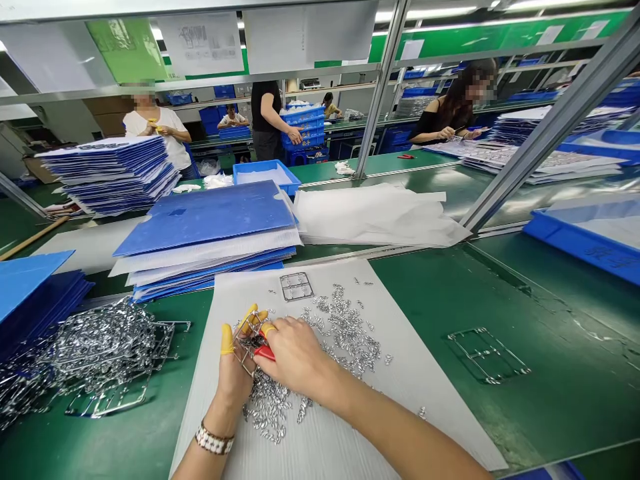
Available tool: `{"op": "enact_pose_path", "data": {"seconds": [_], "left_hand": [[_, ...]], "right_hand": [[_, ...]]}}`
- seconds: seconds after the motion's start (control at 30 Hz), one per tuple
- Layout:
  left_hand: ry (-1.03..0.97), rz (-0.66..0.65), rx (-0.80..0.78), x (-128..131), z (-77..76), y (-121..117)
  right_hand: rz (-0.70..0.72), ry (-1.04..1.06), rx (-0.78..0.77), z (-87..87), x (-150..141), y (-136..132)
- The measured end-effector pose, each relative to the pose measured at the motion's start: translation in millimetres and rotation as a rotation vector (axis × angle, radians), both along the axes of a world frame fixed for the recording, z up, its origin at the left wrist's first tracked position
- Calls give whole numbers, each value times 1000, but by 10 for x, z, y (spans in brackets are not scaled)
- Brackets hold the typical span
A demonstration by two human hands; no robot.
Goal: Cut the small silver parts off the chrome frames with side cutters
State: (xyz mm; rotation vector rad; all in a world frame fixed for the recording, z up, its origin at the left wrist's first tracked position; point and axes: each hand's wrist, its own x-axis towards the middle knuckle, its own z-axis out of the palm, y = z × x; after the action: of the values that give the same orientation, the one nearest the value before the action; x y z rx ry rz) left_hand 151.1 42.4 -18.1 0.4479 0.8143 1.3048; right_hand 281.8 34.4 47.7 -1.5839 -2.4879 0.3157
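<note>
Two hands meet over a white sheet (pixel 415 427), and I read the clock from there. The left hand (pixel 234 375), with yellow finger covers (pixel 227 339), holds a shiny frame (pixel 245 361) just above the sheet, its fingers bent around it. The right hand (pixel 299 347) is curled firmly round a red tool (pixel 265 352), right up against the frame — I cannot tell how its jaws stand, as the fingers block them. Loose metal bits (pixel 353 337) spread toward two o'clock, and more lie piled at six, below the hands. A second frame (pixel 297 287) lies flat at one o'clock on the sheet; a third frame (pixel 489 355) is at three, out on the green table (pixel 425 293). At nine sits a tangled heap (pixel 107 347) of frames. Blue boards (pixel 210 213) are stacked at eleven — and across the bench, between one and two, works a co-worker (pixel 429 125) in black.
</note>
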Motion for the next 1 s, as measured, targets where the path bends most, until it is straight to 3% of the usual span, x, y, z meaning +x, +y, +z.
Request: {"op": "enact_pose_path", "data": {"seconds": [0.27, 0.53, 1.0], "left_hand": [[0, -22, -18, -35, -53, -4], [-57, -113, -27, -30, 42, -34], [-11, -105, -9, -8, 25, -44]], "right_hand": [[19, -52, 36, -8, -14, -3], [-85, -75, 58, 13, 141, 58], [-77, -67, 18, 4, 151, 96]]}}
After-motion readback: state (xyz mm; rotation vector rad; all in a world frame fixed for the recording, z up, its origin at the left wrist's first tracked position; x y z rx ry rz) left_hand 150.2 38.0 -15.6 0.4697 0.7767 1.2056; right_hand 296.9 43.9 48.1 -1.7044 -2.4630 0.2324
